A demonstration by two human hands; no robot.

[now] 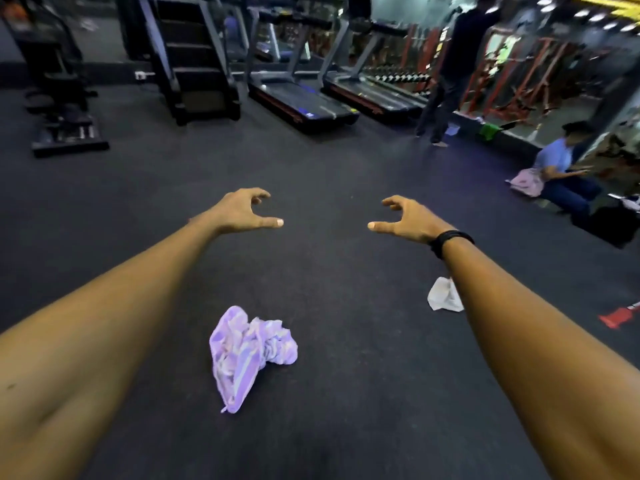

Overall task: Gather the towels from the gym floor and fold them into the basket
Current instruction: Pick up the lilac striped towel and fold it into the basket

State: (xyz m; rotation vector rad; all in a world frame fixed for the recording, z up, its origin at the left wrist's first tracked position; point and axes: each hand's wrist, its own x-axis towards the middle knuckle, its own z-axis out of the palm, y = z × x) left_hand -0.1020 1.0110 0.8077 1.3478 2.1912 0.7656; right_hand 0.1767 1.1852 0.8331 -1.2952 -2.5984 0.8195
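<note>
A crumpled purple-and-white striped towel (247, 351) lies on the dark gym floor between my outstretched forearms. A smaller white towel (441, 295) lies on the floor to the right, partly hidden by my right forearm. My left hand (242, 211) and my right hand (407, 218) are stretched forward above the floor, well beyond both towels, fingers loosely curled and thumbs pointing inward, holding nothing. A pink cloth bundle (526, 181) sits beside a seated person at the right. No basket is in view.
Two treadmills (301, 98) and a stair machine (194, 64) stand at the back. A weight machine (59, 98) is at the back left. One person stands (453, 71) and another sits (561, 168) at the right. A red floor marking (618, 317) lies near the right edge.
</note>
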